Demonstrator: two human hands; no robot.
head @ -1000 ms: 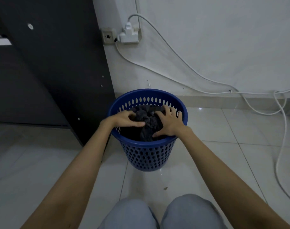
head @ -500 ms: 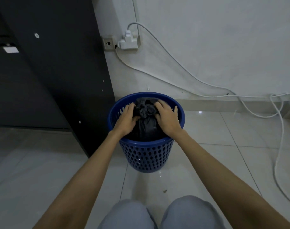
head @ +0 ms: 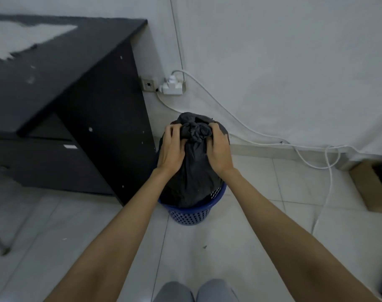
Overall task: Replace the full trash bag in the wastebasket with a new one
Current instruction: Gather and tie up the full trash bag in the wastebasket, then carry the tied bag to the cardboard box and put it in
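Observation:
A full black trash bag (head: pixel 194 175), knotted at the top, stands tall and mostly above the blue perforated wastebasket (head: pixel 192 215); only its bottom still sits inside the rim. My left hand (head: pixel 171 149) grips the bag's left side just below the knot. My right hand (head: pixel 218 149) grips its right side at the same height. The bag hides most of the basket's inside.
A black desk (head: pixel 76 101) stands close on the left of the basket. White cables (head: pixel 272 138) run from a wall socket (head: pixel 171 86) along the baseboard and down across the tiled floor on the right. A cardboard box (head: pixel 368 188) sits at the far right.
Both hands have closed on the bag and lifted it up out of the basket. The camera has risen, so the desk top and more floor show.

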